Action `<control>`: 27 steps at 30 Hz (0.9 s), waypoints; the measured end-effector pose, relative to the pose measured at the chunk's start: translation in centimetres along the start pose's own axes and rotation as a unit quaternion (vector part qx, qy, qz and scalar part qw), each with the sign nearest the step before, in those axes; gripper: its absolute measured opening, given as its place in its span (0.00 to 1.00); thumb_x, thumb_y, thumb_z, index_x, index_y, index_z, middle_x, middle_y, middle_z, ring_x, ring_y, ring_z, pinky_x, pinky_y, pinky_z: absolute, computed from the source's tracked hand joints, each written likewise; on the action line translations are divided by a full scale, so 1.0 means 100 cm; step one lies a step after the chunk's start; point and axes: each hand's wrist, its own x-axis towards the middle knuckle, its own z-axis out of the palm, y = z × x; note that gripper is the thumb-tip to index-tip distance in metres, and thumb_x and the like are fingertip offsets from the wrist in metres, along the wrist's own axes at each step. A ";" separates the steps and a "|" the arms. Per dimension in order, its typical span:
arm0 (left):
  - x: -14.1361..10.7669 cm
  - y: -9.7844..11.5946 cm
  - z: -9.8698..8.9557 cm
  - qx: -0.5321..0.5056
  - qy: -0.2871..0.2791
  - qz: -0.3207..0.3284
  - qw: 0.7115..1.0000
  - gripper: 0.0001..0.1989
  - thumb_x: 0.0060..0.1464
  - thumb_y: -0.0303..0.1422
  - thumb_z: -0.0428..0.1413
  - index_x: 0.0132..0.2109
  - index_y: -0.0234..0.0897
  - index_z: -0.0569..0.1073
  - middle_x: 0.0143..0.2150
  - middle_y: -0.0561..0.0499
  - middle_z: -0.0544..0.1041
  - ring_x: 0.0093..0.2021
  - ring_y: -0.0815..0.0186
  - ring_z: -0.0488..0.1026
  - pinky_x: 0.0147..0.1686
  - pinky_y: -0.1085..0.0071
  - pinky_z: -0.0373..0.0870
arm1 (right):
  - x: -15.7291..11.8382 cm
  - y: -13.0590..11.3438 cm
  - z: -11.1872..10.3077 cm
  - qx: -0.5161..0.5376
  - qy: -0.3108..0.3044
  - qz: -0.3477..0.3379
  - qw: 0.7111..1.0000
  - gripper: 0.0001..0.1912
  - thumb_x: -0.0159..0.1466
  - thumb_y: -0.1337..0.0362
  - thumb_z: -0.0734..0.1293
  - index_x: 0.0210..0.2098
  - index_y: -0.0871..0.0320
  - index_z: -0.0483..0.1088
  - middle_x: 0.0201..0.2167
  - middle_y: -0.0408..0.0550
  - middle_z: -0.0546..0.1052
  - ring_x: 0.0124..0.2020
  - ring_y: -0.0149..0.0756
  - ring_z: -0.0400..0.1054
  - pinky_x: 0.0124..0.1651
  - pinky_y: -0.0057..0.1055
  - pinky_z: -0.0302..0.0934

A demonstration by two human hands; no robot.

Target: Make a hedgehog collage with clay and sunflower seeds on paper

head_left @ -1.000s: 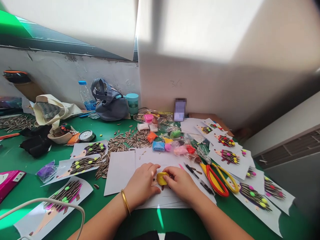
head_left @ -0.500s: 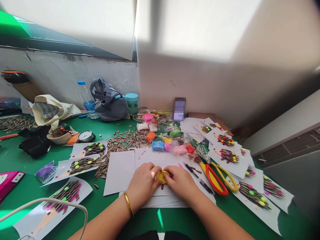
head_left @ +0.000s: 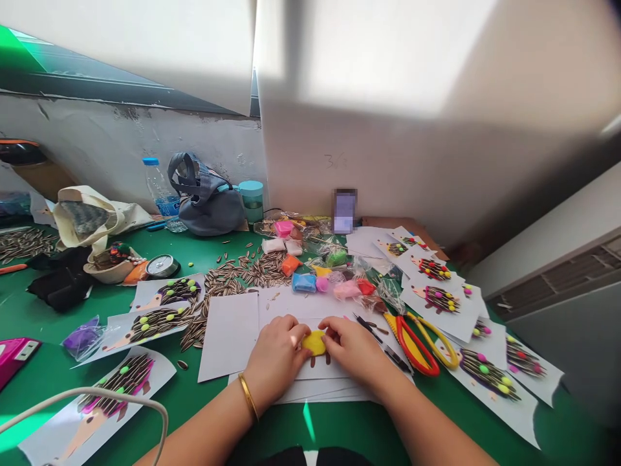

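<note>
Both of my hands press on a flat lump of yellow clay (head_left: pixel 315 342) that lies on a stack of white paper sheets (head_left: pixel 233 336) at the near middle of the green table (head_left: pixel 204 395). My left hand (head_left: pixel 276 359), with a gold bangle at the wrist, holds the lump's left side with thumb and fingers. My right hand (head_left: pixel 356 349) pinches its right side. Part of a brown printed shape shows under the clay.
Red-and-yellow scissors (head_left: pixel 420 346) lie just right of my right hand. Coloured clay packets (head_left: pixel 323 278) and a heap of sunflower seeds (head_left: pixel 242 275) lie behind the paper. Finished hedgehog pictures (head_left: pixel 155 320) lie left and right. A grey bag (head_left: pixel 208 200), bottle (head_left: pixel 160 194) and teal cup (head_left: pixel 253 199) stand at the wall.
My fingers have kneaded the yellow clay: it was a thicker block held up off the sheet and now lies flatter on the paper. The view has drifted slightly.
</note>
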 end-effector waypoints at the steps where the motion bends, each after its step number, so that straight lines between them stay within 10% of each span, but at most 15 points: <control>1: 0.000 0.000 0.000 0.000 0.000 0.000 1.000 0.12 0.53 0.32 0.60 0.46 0.42 0.75 0.43 0.48 0.72 0.44 0.58 0.69 0.44 0.62 0.65 | 0.000 0.000 0.000 -0.009 0.003 -0.001 1.000 0.12 0.64 0.66 0.61 0.44 0.53 0.73 0.28 0.41 0.80 0.31 0.35 0.72 0.34 0.29 0.56; 18: -0.001 0.000 0.000 0.016 0.000 0.009 1.000 0.11 0.55 0.33 0.59 0.47 0.42 0.75 0.43 0.47 0.72 0.44 0.57 0.68 0.44 0.61 0.65 | -0.001 0.017 -0.016 -0.026 0.055 -0.054 0.997 0.13 0.69 0.63 0.59 0.44 0.53 0.75 0.41 0.48 0.77 0.44 0.38 0.70 0.45 0.33 0.60; 27: -0.002 0.003 0.000 0.020 0.008 0.008 1.000 0.09 0.54 0.33 0.60 0.43 0.41 0.75 0.42 0.47 0.72 0.43 0.57 0.68 0.44 0.62 0.65 | -0.021 0.015 0.000 -0.232 0.041 -0.190 0.953 0.17 0.67 0.66 0.61 0.54 0.49 0.72 0.35 0.49 0.72 0.38 0.41 0.65 0.42 0.36 0.55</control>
